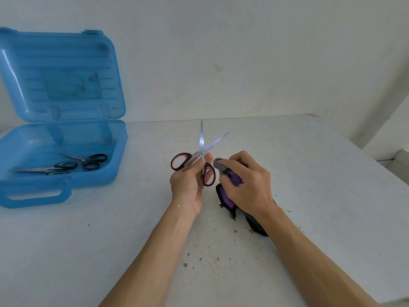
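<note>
Pinching the pink-handled scissors at the pivot, the left hand should steady their 2 spread blades for the right hand, clamped on a grey-tipped purple tool.

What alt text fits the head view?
The left hand holds pink-handled scissors, blades open and upward; the right hand grips a grey-purple tool beside them above a table. An open blue case at left holds black-handled scissors.

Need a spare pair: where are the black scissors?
Head view, far left: the black scissors lie in the open blue case, well left of the pink scissors in the left hand.
</note>
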Demonstrator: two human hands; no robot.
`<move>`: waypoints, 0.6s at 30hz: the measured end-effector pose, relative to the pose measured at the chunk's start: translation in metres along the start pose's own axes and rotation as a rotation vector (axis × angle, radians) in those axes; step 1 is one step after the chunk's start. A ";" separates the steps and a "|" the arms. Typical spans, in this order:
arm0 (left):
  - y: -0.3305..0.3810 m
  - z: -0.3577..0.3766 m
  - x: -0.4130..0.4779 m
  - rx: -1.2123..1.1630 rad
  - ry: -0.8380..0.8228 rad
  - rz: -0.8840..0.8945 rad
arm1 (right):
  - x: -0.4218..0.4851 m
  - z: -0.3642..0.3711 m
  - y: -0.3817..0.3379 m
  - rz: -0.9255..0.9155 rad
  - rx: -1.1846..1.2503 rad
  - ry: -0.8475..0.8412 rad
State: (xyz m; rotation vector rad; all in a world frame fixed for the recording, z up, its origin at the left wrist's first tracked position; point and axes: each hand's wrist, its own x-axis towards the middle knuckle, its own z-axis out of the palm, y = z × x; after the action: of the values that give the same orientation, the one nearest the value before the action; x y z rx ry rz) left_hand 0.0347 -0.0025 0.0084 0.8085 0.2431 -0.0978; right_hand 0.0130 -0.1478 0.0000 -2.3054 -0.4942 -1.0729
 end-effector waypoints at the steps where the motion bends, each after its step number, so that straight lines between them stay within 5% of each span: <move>1: -0.002 0.001 -0.001 0.009 -0.008 -0.024 | 0.001 0.002 -0.002 -0.029 -0.006 -0.007; 9: 0.002 -0.002 -0.002 -0.022 0.001 -0.054 | -0.003 0.004 -0.001 -0.085 -0.032 -0.175; 15: 0.001 0.008 -0.010 -0.009 -0.063 0.041 | 0.005 -0.001 -0.010 0.369 0.279 -0.125; 18: 0.000 0.007 -0.009 0.010 -0.082 0.038 | 0.008 -0.006 -0.010 0.455 0.363 -0.128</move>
State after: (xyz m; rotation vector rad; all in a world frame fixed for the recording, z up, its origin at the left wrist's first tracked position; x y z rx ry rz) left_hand 0.0274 -0.0078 0.0149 0.8170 0.1494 -0.0962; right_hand 0.0088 -0.1426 0.0123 -2.0306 -0.1746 -0.5665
